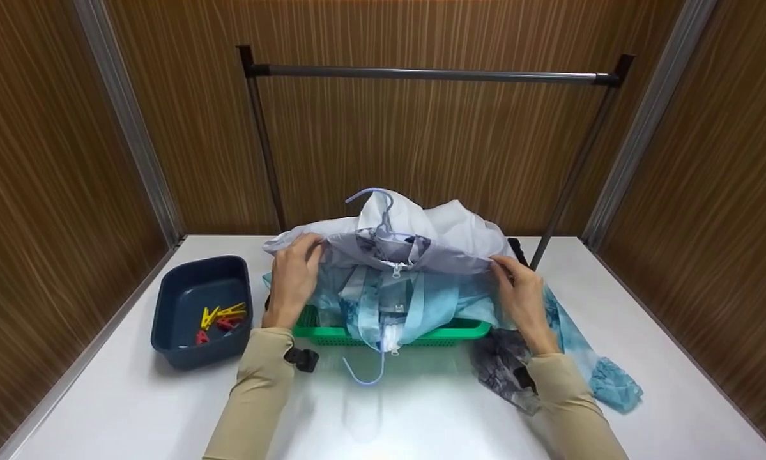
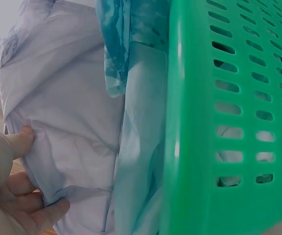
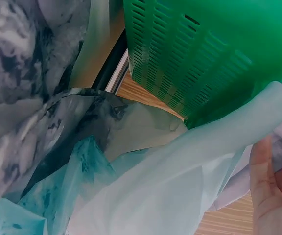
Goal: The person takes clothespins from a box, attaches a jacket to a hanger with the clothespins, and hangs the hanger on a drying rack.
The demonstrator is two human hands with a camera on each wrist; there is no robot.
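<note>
A pale lavender zip-up jacket (image 1: 450,257) lies spread across the pile, a blue wire hanger (image 1: 373,189) in its neck with the hook upward. With thumb and fingers, my left hand (image 1: 295,281) pinches its left shoulder; the left wrist view shows the lavender cloth (image 2: 67,98) between them. My right hand (image 1: 522,297) pinches the opposite shoulder, at the right edge of the right wrist view. Underneath is a teal zip-up jacket (image 1: 437,297), and a second hanger hook (image 1: 367,383) points down in front of it. Both lie over a green perforated basket (image 1: 478,329).
A dark blue tub (image 1: 165,319) with yellow and red clothespins (image 1: 209,317) stands left. Behind the pile rises a rack with a metal rail (image 1: 421,74). A teal sleeve (image 1: 616,383) and dark patterned cloth (image 1: 504,370) trail right. Wood-grain walls enclose the white table (image 1: 370,428).
</note>
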